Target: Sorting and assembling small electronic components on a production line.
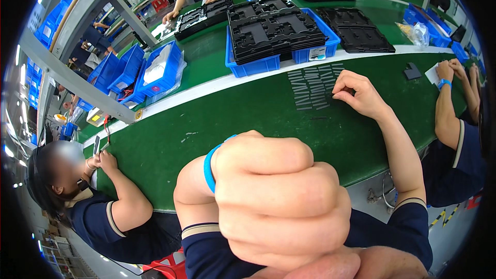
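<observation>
In the head view, the right hand (359, 95) is reaching out over the green worktop (248, 119), its fingertips pinching what seems to be a thin dark strip (341, 93), though it is too small to be sure. Just to the left of that hand, rows of similar strips (312, 89) are lying neatly side by side, and one stray strip (320, 118) is sitting alone nearer the body. The left hand (279, 196) is hovering close under the camera, clenched into a fist and apparently holding nothing. Beyond the right hand, black trays (274, 26) are stacked on blue bins (253, 66). Judging by the rows, much laying-out is done.
</observation>
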Demonstrator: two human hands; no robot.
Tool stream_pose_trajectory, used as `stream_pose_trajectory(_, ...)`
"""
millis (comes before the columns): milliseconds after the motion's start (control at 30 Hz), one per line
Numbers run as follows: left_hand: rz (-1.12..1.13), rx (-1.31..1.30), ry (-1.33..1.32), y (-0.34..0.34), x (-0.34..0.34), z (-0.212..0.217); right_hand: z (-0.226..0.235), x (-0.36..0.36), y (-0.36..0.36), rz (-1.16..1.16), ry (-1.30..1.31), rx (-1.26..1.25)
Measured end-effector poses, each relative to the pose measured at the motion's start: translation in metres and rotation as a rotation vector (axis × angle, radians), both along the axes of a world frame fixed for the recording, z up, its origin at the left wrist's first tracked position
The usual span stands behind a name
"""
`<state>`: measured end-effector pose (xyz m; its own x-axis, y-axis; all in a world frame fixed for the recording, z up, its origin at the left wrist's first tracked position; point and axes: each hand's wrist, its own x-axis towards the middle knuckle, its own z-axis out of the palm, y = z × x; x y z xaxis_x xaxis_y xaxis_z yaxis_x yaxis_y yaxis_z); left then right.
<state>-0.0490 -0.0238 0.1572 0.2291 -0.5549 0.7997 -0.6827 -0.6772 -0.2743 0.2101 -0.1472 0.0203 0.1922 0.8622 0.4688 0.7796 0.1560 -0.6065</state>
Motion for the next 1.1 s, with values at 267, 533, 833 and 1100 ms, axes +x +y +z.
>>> stream_pose_trajectory(267,-0.001,0.011,0.011,-0.001,0.002,0.001,-0.001,0.001,-0.002,-0.012,0.015,-0.004)
stream_pose_trajectory(533,-0.025,0.012,-0.007,-0.001,0.003,0.0,-0.002,0.001,0.0,0.01,-0.011,0.027)
stream_pose_trajectory(833,0.011,0.012,0.03,-0.004,0.004,-0.001,-0.001,0.001,-0.001,-0.005,-0.002,0.006)
stream_pose_trajectory(1100,-0.06,-0.284,0.111,-0.025,0.011,-0.014,-0.001,0.003,-0.002,-0.01,0.01,-0.001)
